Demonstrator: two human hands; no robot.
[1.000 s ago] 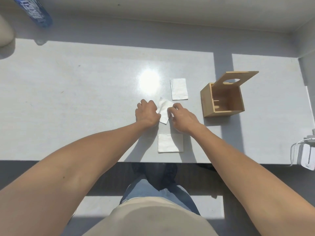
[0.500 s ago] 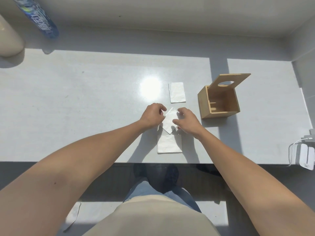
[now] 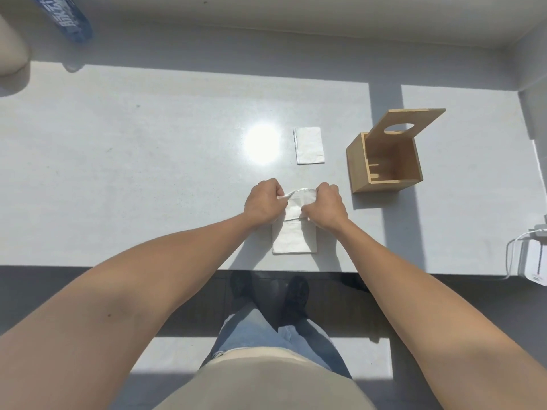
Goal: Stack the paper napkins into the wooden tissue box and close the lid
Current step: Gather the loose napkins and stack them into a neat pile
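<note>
A white paper napkin hangs between my left hand and my right hand, each pinching one side of it just above the table. Right under it a second folded napkin lies flat near the table's front edge. A third napkin lies farther back, beside a bright sun glare. The wooden tissue box stands to the right of my hands, its lid with an oval hole tilted up and back. The inside of the box looks bare.
The grey table has its front edge just past the near napkin. A blue plastic bottle lies at the far left back, next to a beige rounded object. A white device with a cable sits at the right front corner.
Both hands lifted the middle napkin off the table, pulled it toward the near napkin and now hold it by its sides. The view has tilted slightly.
</note>
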